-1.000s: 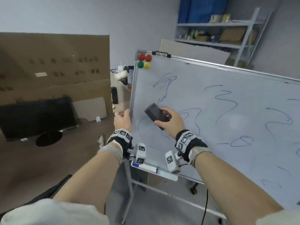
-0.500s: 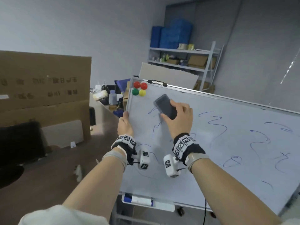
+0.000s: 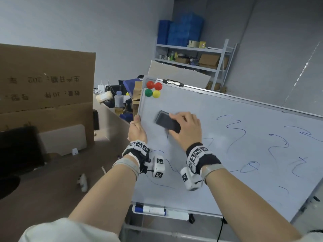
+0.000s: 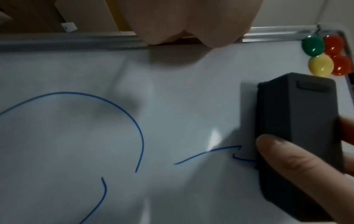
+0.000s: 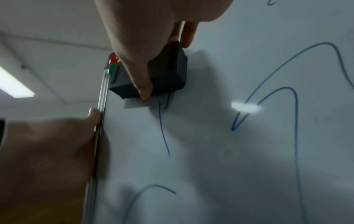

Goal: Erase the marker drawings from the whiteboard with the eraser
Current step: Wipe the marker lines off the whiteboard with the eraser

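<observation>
Fingers (image 3: 176,117) of the right hand (image 3: 187,130) clamped the dark eraser (image 3: 167,121) flat against the whiteboard (image 3: 227,154), its long axis slanting toward the upper-left corner near four round magnets (image 3: 153,89). Left hand (image 3: 137,131) gripped the board's left edge. Blue marker drawings (image 3: 234,135) remained rightward; markers (image 3: 150,210) lay in the tray (image 3: 178,215) below, shelving (image 3: 192,55) behind.

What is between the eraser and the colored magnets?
Only bare whiteboard lies between the eraser and the magnets, seen in the head view.
</observation>
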`<control>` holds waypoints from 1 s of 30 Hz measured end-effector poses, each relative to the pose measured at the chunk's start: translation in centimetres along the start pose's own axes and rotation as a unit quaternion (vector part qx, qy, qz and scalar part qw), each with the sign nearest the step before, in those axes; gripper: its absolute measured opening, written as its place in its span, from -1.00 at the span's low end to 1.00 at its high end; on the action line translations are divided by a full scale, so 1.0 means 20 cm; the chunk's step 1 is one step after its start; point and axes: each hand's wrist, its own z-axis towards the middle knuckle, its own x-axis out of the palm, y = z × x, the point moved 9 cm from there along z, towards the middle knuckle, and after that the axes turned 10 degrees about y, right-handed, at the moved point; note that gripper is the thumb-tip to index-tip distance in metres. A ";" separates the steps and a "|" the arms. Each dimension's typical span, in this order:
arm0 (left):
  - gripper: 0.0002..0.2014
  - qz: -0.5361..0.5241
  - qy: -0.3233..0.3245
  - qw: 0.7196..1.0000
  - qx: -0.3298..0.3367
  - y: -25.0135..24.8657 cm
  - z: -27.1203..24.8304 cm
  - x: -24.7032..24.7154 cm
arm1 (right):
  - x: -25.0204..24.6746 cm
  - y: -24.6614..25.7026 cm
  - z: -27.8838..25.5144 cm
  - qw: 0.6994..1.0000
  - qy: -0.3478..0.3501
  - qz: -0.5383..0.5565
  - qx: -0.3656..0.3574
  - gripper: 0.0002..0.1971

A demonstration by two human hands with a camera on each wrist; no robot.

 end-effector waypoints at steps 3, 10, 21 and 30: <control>-0.40 0.003 0.002 1.000 -0.005 0.00 -0.02 0.01 | -0.15 -0.17 0.02 0.986 -0.098 0.036 0.126 -0.39; -0.40 -0.004 0.002 1.000 -0.009 0.01 -0.01 -0.02 | 0.03 -0.04 -0.07 1.000 0.021 -0.006 0.022 -0.43; -0.38 -0.021 0.019 1.000 0.008 0.04 0.01 0.00 | 0.16 -0.07 -0.15 0.995 0.079 0.016 0.059 -0.48; -0.39 -0.023 0.027 0.999 0.011 0.08 0.03 0.02 | 0.07 -0.09 -0.06 0.993 0.019 0.075 0.089 -0.45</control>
